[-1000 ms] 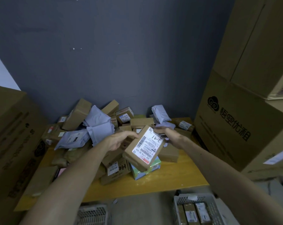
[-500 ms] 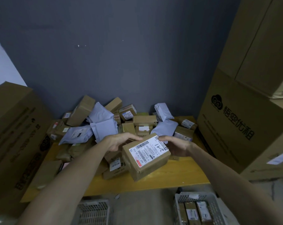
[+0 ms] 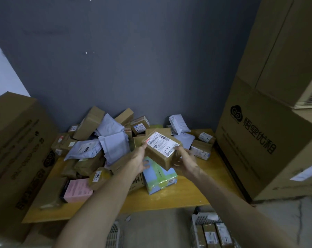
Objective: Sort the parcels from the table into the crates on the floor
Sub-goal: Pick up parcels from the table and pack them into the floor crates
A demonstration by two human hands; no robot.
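Observation:
Both hands hold a brown cardboard parcel (image 3: 161,150) above the yellow table (image 3: 180,196), its white label with "2-41" facing up. My left hand (image 3: 140,161) grips its left side and underside. Its right end is gripped by my right hand (image 3: 184,160). Behind and to the left lies a heap of brown boxes and grey mailer bags (image 3: 114,143). A white crate (image 3: 212,231) on the floor at lower right holds three parcels standing side by side. The rim of a second crate (image 3: 114,235) shows at the bottom centre.
A blue-green box (image 3: 159,179) lies on the table right under the held parcel, with a pink box (image 3: 78,189) at the front left. Big cardboard cartons stand at the right (image 3: 259,149) and left (image 3: 13,140) of the table. A grey wall is behind.
The parcel was turned in both hands and lifted up and away from me; its label now reads the other way round. The blue-green box beneath it shows again.

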